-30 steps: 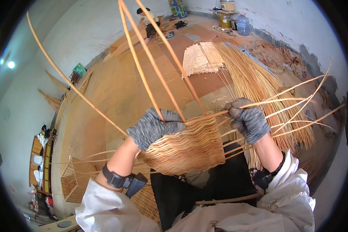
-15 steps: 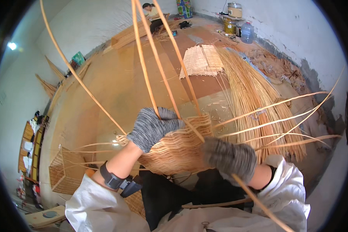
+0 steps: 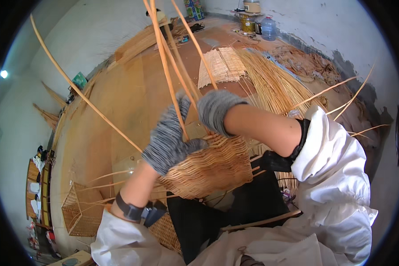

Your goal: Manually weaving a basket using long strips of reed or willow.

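Above bare floor [image 3: 119, 115], gloved hands: left [image 3: 169, 141] grips basket [image 3: 210, 166]; right [image 3: 215, 111] seemingly closes on stakes [image 3: 173, 75].

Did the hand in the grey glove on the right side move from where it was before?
Yes. The right hand in its grey knitted glove left the half-woven straw basket's right edge and crossed up-left to the tall upright canes above it.

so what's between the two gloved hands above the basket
In the head view, tall upright cane stakes rise from the half-woven basket between the left hand and the right hand.
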